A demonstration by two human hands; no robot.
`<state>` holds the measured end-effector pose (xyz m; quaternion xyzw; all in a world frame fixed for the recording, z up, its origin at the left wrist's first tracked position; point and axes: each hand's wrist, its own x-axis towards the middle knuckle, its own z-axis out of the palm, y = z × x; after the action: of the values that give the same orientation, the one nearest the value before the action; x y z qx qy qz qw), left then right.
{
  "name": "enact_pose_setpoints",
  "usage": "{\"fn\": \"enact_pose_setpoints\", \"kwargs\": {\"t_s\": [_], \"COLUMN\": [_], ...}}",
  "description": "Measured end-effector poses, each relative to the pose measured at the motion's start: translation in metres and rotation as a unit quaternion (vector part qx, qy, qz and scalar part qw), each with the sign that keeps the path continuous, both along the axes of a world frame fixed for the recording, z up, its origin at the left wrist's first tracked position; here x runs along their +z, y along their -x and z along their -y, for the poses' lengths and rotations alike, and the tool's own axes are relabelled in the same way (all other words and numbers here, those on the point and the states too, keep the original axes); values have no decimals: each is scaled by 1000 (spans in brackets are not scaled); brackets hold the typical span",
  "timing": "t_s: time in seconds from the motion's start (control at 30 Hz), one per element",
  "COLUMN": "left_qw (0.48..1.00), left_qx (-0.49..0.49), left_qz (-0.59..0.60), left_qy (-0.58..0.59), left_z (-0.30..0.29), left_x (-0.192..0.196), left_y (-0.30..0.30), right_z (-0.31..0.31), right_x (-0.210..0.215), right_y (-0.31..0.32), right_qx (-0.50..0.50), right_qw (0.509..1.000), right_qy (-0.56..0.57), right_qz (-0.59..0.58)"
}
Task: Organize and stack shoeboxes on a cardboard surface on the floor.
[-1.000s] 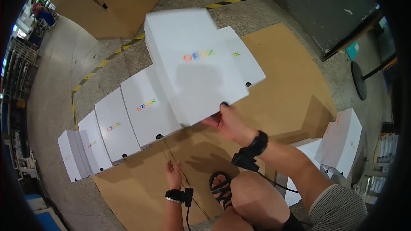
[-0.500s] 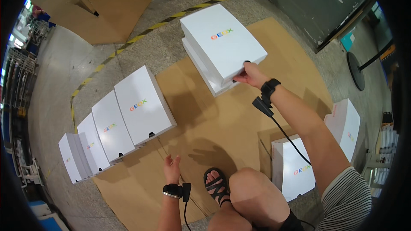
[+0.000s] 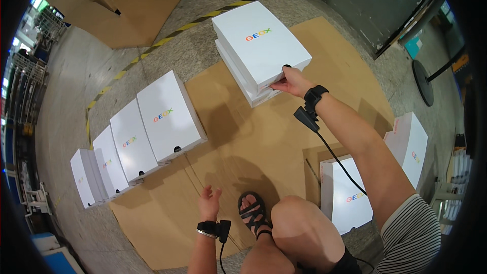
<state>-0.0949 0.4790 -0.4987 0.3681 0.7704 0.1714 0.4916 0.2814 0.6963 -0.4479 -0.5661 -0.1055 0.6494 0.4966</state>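
Note:
A white shoe box (image 3: 264,53) with a coloured logo sits at the far middle, on top of another white box (image 3: 232,69). My right hand (image 3: 294,83) grips its near edge, thumb up at the dark finger hole and fingers beneath. My left hand (image 3: 209,204) is above the cardboard sheet (image 3: 284,152), fingers apart and holding nothing. Several white shoe boxes stand in a stepped row at the left, the nearest to my left hand being a large box (image 3: 175,122). What lies under the right fingers is hidden.
Two more white boxes, one by my knee (image 3: 341,208) and one beyond it (image 3: 413,147), are at the lower right. Yellow-black floor tape (image 3: 167,40) runs behind. Brown cartons (image 3: 137,5) stand at the far left, a dark metal panel (image 3: 365,5) at the far right.
My right hand and the top box have shifted slightly left, bringing the box more squarely over the lower one. My left hand has moved a little right and down.

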Motion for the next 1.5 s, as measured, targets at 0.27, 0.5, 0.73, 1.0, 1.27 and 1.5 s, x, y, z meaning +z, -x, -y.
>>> {"fn": "enact_pose_setpoints", "kwargs": {"t_s": [0.27,0.5,0.73,1.0,1.27,1.5], "left_qw": [999,996,975,873,845,867], "left_qx": [-37,-46,-62,-86,116,90], "left_qz": [23,66,189,411,490,447], "left_qy": [-6,-32,-103,-247,-182,-203], "left_z": [7,-9,-81,-158,-165,-187], "left_x": [-2,3,20,78,60,72], "left_y": [-11,-31,-72,-102,-20,3], "right_z": [2,6,28,95,51,12], "right_x": [-4,0,-3,33,-73,-87], "right_y": [-1,6,32,110,16,19], "right_qx": [16,14,10,91,-10,-72], "right_qw": [1000,1000,999,987,998,997], "right_qy": [-8,-18,-46,-129,-12,10], "right_qz": [0,6,3,-33,63,-10]}}
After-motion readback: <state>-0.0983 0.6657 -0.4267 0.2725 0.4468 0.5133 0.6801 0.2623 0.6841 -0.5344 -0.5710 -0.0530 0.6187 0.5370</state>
